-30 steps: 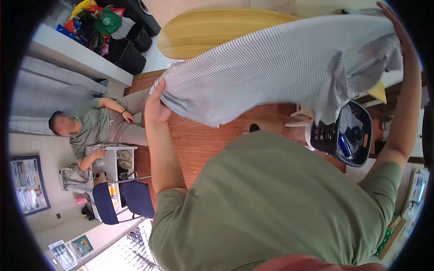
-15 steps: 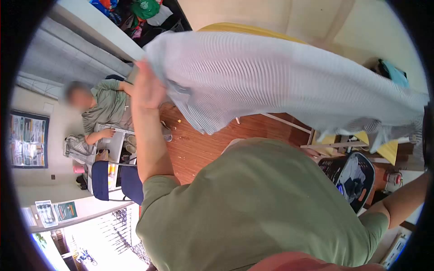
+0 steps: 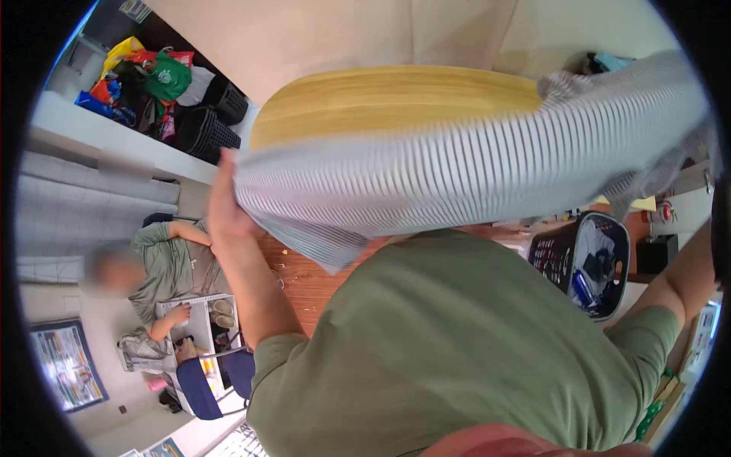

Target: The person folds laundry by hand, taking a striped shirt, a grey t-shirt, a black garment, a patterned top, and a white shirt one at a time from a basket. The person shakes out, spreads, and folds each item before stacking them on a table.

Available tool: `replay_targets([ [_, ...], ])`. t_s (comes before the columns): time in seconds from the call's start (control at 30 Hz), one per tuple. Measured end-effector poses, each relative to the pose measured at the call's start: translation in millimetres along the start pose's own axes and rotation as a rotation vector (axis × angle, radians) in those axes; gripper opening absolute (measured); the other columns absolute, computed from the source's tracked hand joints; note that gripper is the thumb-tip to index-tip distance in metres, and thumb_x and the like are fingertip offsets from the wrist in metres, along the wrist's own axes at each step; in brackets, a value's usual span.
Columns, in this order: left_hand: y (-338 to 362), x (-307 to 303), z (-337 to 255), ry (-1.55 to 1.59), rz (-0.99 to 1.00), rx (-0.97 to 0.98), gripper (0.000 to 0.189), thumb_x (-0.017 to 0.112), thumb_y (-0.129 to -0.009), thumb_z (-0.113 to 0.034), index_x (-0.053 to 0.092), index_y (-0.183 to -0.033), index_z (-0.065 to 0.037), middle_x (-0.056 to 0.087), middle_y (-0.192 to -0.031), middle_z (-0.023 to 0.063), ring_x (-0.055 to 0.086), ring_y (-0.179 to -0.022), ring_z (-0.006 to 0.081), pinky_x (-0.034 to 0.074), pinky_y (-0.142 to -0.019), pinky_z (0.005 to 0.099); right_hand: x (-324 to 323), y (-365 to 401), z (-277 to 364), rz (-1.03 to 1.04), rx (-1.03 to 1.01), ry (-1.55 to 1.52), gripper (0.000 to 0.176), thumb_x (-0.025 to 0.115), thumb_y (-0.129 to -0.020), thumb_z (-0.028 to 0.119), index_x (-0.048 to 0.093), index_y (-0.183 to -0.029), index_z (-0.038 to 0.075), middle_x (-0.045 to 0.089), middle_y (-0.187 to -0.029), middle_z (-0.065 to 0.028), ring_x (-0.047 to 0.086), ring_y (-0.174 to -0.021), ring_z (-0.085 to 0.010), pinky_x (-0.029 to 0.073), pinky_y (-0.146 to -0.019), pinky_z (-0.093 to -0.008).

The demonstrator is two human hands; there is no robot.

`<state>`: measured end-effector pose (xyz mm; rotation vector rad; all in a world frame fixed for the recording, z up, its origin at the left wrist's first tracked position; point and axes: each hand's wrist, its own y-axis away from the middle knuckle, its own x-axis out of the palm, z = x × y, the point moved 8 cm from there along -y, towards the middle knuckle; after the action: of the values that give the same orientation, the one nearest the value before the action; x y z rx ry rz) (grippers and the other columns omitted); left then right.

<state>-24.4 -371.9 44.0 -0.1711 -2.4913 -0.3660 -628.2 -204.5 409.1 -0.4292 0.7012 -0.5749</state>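
Note:
A grey-and-white striped garment (image 3: 426,171) is stretched across the view in front of my body. My left hand (image 3: 228,199) is closed on its left end, and a loose corner hangs below. The fabric runs toward the right edge of the view, where it bunches up. My right forearm reaches to that edge, but the hand itself is lost in the dark border. Under and behind the garment lies a light wood tabletop (image 3: 381,95) with a rounded left end.
A black laundry basket (image 3: 542,255) with clothes stands at right. Black baskets (image 3: 204,135) and colourful bags (image 3: 167,78) fill a recess at upper left. Another person (image 3: 171,263) sits at left beside a white shelf (image 3: 199,312) with shoes and a dark blue folding chair (image 3: 199,388).
The garment's left end has come lower and closer to my body with my left hand, and its right part sits higher. The view has shifted, showing more of the tabletop.

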Motion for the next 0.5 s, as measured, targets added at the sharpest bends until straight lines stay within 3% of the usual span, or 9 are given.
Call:
replay_targets([
  [0.03,-18.5,-14.6,-33.6,-0.136,-0.105,0.193,0.043,0.055,-0.094,-0.039,0.055,-0.118,-0.002,0.06,-0.12,0.0121,0.058,-0.109,0.0247,0.045,-0.097,0.0411,16.9,-19.9,-25.3,0.102,0.086,-0.066,0.028,0.059,-0.089,0.002,0.06,-0.116,-0.006,0.064,-0.098,-0.021,0.063,-0.078,-0.0244,0.055,-0.067,-0.0287],
  [0.07,-32.3,-3.1,-60.7,-0.138,-0.037,0.272,0.04,0.056,-0.095,-0.036,0.054,-0.116,-0.003,0.06,-0.12,0.0104,0.055,-0.112,0.0234,0.042,-0.101,0.0401,42.4,-29.5,-39.5,0.205,0.168,-0.133,0.028,0.058,-0.09,0.002,0.059,-0.116,-0.007,0.064,-0.101,-0.0223,0.064,-0.084,-0.0265,0.056,-0.072,-0.0307],
  [0.13,-66.0,5.1,-108.9,-0.056,-0.088,0.318,0.033,0.048,-0.099,-0.029,0.054,-0.118,-0.003,0.059,-0.121,0.0111,0.054,-0.114,0.0254,0.038,-0.105,0.0419,67.7,-45.2,-63.6,0.141,0.202,-0.128,0.026,0.054,-0.094,0.004,0.058,-0.117,-0.008,0.062,-0.104,-0.0232,0.063,-0.087,-0.0293,0.056,-0.077,-0.0366],
  [0.17,-79.9,11.5,-135.9,-0.04,-0.134,0.374,0.032,0.045,-0.1,-0.025,0.053,-0.119,-0.001,0.058,-0.125,0.013,0.053,-0.116,0.0271,0.038,-0.106,0.0432,71.4,-66.2,-80.6,0.139,0.174,-0.182,0.025,0.054,-0.095,0.006,0.059,-0.116,-0.006,0.062,-0.102,-0.0224,0.062,-0.084,-0.0304,0.055,-0.076,-0.0395],
  [0.2,-105.6,12.0,-161.2,-0.059,-0.05,0.298,0.034,0.045,-0.1,-0.024,0.052,-0.12,0.002,0.056,-0.127,0.0145,0.052,-0.118,0.0276,0.037,-0.107,0.0431,73.5,-83.9,-86.5,0.081,0.121,-0.229,0.023,0.054,-0.095,0.007,0.061,-0.113,-0.006,0.062,-0.101,-0.0217,0.062,-0.081,-0.031,0.054,-0.074,-0.0408],
  [0.33,-109.5,60.7,-244.1,-0.103,-0.197,0.521,0.034,0.049,-0.099,-0.02,0.053,-0.122,0.006,0.058,-0.125,0.014,0.051,-0.118,0.0257,0.036,-0.107,0.0409,81.6,-101.2,-44.6,-0.107,-0.172,-0.313,0.022,0.059,-0.092,0.007,0.061,-0.109,-0.006,0.062,-0.1,-0.0216,0.062,-0.081,-0.0312,0.055,-0.071,-0.038],
  [0.4,-113.6,65.4,-284.0,-0.196,-0.104,0.679,0.034,0.053,-0.097,-0.015,0.051,-0.125,0.005,0.058,-0.123,0.0146,0.052,-0.117,0.0256,0.038,-0.105,0.0397,80.7,-104.4,-36.8,-0.157,-0.255,-0.366,0.022,0.06,-0.09,0.007,0.061,-0.108,-0.006,0.062,-0.099,-0.0215,0.062,-0.082,-0.0307,0.056,-0.07,-0.0363],
  [0.5,-107.1,68.3,-284.7,-0.408,0.076,0.746,0.035,0.053,-0.095,-0.009,0.049,-0.128,0.003,0.058,-0.12,0.0141,0.054,-0.114,0.0242,0.041,-0.102,0.0391,86.8,-90.8,-46.0,-0.151,-0.295,-0.392,0.023,0.063,-0.087,0.007,0.062,-0.106,-0.005,0.061,-0.101,-0.0216,0.062,-0.085,-0.0294,0.056,-0.072,-0.0364],
])
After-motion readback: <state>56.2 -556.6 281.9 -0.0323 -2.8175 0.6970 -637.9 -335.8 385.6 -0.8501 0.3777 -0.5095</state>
